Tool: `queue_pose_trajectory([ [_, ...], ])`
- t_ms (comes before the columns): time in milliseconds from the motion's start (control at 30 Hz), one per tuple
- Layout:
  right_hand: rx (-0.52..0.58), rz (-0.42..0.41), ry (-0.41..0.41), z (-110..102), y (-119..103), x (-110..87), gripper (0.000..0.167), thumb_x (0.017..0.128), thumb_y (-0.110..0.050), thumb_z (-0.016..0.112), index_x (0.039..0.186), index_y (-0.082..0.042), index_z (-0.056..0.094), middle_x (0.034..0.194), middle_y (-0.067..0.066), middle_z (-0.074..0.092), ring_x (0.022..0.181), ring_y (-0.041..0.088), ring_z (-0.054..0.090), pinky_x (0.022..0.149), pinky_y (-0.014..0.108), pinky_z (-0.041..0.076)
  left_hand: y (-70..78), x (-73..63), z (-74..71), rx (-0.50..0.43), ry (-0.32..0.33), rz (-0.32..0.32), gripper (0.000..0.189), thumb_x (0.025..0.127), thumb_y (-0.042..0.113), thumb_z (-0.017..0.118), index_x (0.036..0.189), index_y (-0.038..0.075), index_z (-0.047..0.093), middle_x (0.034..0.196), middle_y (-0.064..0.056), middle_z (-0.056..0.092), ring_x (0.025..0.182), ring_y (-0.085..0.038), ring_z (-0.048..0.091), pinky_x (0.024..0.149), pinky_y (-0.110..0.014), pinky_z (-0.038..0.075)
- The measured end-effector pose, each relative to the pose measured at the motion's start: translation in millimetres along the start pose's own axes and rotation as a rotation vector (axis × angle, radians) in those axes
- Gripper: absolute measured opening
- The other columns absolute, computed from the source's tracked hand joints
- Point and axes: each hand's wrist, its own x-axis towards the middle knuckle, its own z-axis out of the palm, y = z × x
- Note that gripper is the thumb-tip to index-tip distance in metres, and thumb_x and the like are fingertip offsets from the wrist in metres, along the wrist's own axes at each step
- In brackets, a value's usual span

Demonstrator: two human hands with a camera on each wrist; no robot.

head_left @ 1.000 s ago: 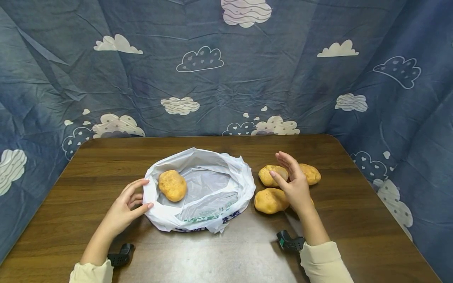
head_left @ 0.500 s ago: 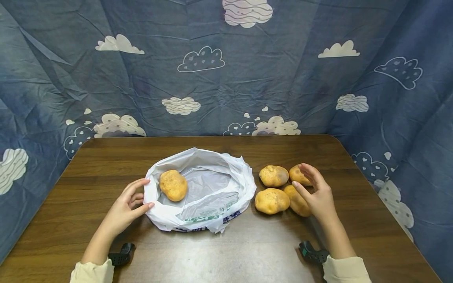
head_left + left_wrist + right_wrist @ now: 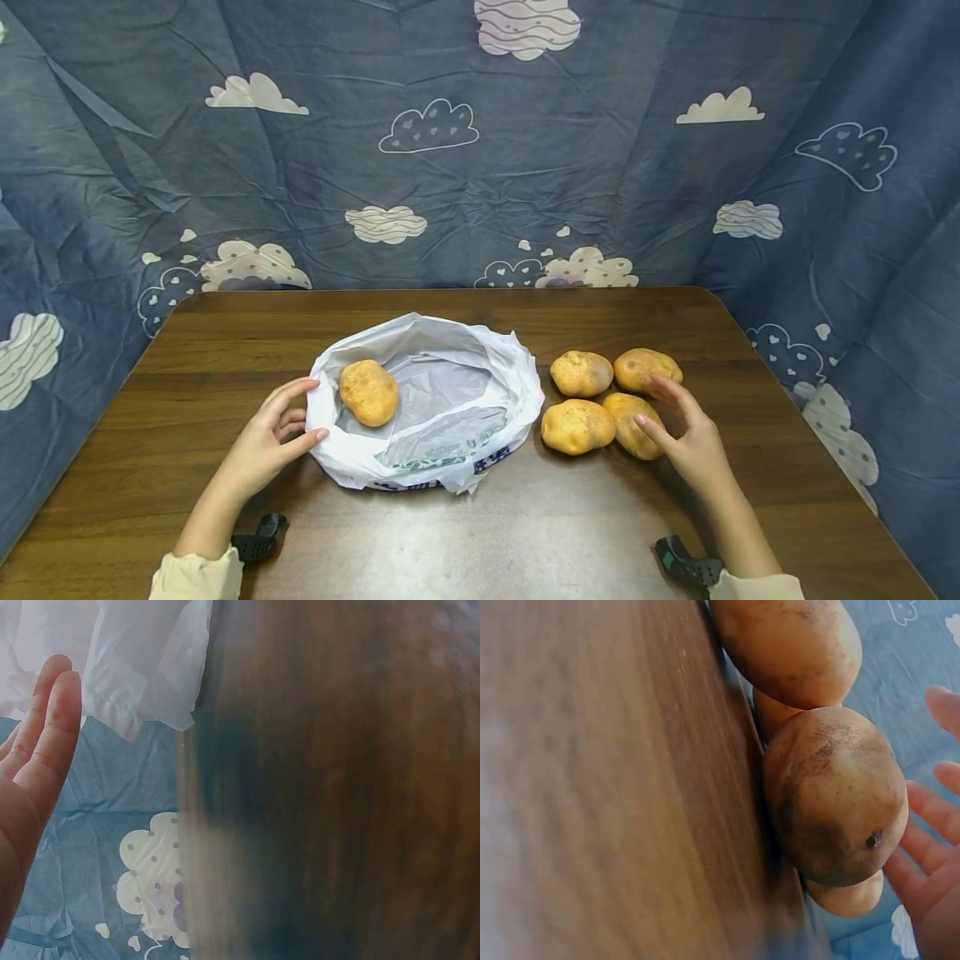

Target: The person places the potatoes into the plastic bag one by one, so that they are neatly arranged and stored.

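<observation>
white plastic bag [image 3: 528, 392], one potato [image 3: 369, 392] inside; our left hand [image 3: 262, 442] at its rim, fingers spread. four potatoes [image 3: 577, 427], on the surface [image 3: 450, 546]; our right hand [image 3: 696, 446] beside them, fingers parted. hazard: a nudge may roll one.

One potato [image 3: 369, 393] inside white bag [image 3: 352, 458], four potatoes [image 3: 577, 427] beside

Evenly bright and mostly sharp in the head view, glaring whitish on the tabletop [image 3: 450, 542] at lower centre. Dimmer in both wrist views, with heavy blur over the tabletop.
</observation>
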Motion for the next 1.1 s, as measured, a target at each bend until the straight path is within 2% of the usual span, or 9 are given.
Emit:
queue_pose_trajectory([
  [167,0.017,0.005,-0.031,1,3,-6.1,0.059,0.069,0.018,0.066,0.123,0.01,0.044,0.113,0.028,0.051,0.107,0.005,0.048,0.091,0.013,0.035,0.7,-0.3,-0.4,0.003,-0.002,-0.008,0.06,0.072,-0.012,0.068,0.126,-0.004,0.042,0.127,-0.014,0.037,0.086,-0.008,0.054,0.077,-0.014,0.044],
  [267,0.021,0.037,-0.045,2,5,-9.3,0.058,0.07,0.015,0.067,0.123,0.007,0.045,0.115,0.025,0.051,0.108,0.003,0.046,0.091,0.012,0.033,1.0,-0.4,-0.5,0.004,-0.001,-0.015,0.06,0.072,-0.011,0.068,0.126,-0.004,0.042,0.127,-0.014,0.037,0.086,-0.008,0.054,0.076,-0.014,0.044],
  [400,-0.002,0.099,-0.093,1,10,-12.9,0.057,0.075,0.005,0.068,0.127,0.002,0.043,0.12,0.023,0.049,0.112,0.0,0.041,0.092,0.009,0.029,2.4,0.4,-0.4,-0.003,0.003,-0.009,0.059,0.072,-0.012,0.068,0.126,-0.004,0.043,0.127,-0.014,0.037,0.086,-0.009,0.054,0.077,-0.013,0.044],
  [600,-0.075,0.189,-0.153,-1,17,-15.1,0.057,0.079,-0.01,0.069,0.129,-0.004,0.043,0.127,0.016,0.045,0.115,0.02,0.04,0.088,0.009,0.028,7.0,0.9,-0.4,-0.003,-0.002,0.006,0.059,0.073,-0.011,0.067,0.126,-0.005,0.041,0.128,-0.016,0.036,0.087,-0.009,0.054,0.076,-0.013,0.044],
  [667,-0.088,0.201,-0.154,-1,18,-15.2,0.056,0.079,-0.012,0.069,0.129,-0.005,0.043,0.126,0.014,0.046,0.114,0.022,0.04,0.087,0.009,0.029,7.2,0.7,-0.1,-0.001,-0.005,0.003,0.06,0.073,-0.011,0.067,0.126,-0.005,0.041,0.129,-0.017,0.035,0.087,-0.009,0.054,0.075,-0.013,0.044],
  [900,-0.097,0.183,-0.124,0,19,-15.8,0.055,0.077,-0.011,0.071,0.126,-0.004,0.047,0.122,0.013,0.049,0.11,0.005,0.04,0.086,0.01,0.031,5.4,0.5,-0.3,0.003,-0.003,-0.006,0.059,0.073,-0.011,0.067,0.126,-0.005,0.042,0.128,-0.016,0.036,0.087,-0.009,0.054,0.075,-0.013,0.044],
  [1100,-0.101,0.169,-0.079,0,17,-15.9,0.054,0.076,-0.008,0.072,0.124,-0.004,0.049,0.121,0.015,0.049,0.108,0.001,0.041,0.085,0.008,0.031,3.1,0.5,-0.3,0.013,-0.004,-0.017,0.059,0.073,-0.01,0.068,0.126,-0.004,0.042,0.128,-0.014,0.036,0.086,-0.009,0.054,0.076,-0.014,0.045],
])
